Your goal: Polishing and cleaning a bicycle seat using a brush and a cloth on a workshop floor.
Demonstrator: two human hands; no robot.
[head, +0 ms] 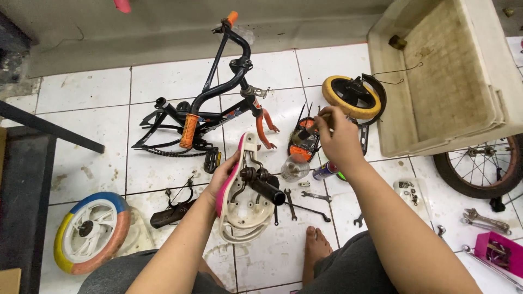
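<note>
Saddle [239, 201] upside down in my left hand [222, 177], long axis pointing away, post toward right. Right hand [338, 139] pinches brush [308, 130] beyond saddle; spray can [325, 171] beside.

Saddle [242, 198]: child's bicycle seat, turned underside up, cream plastic shell with a pink edge, black clamp and post stub sticking out to the right; held above the white tiled floor [98, 87].
Brush [306, 130]: small, wooden-handled, dark bristles pointing down-left, held above the floor beyond the saddle.
</note>
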